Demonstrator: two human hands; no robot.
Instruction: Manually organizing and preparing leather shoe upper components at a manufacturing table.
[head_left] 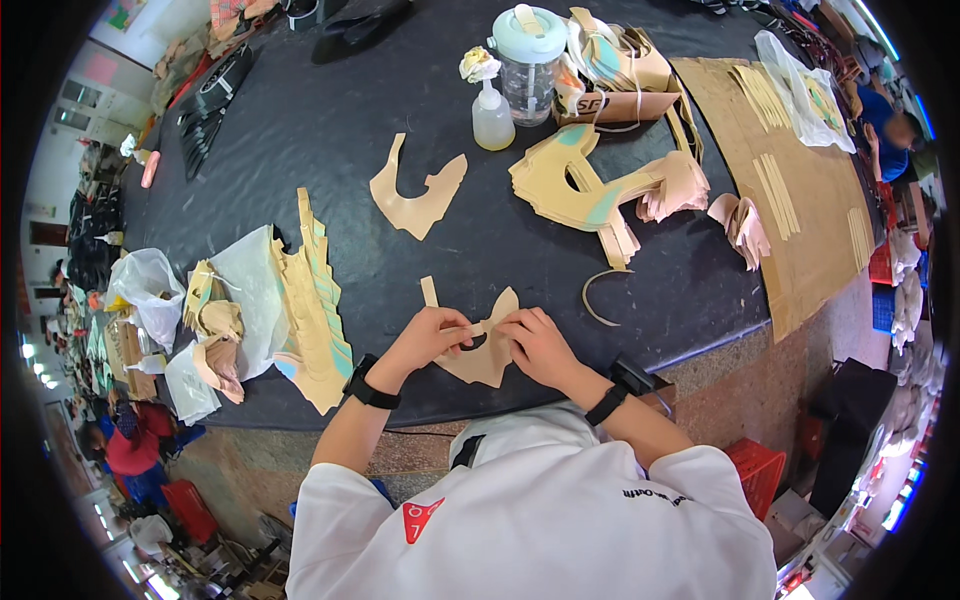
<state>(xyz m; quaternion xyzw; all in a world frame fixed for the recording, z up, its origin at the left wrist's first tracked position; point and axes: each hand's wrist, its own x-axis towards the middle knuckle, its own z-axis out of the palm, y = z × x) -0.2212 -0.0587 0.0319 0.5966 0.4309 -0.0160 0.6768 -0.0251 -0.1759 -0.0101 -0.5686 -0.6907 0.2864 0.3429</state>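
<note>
Tan piece [484,367] — between left and right fingers [514,330]

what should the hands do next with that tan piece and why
Probably press the tan piece with the right hand while the left hand steadies it: both hands already touch it, close together near its middle.
</note>
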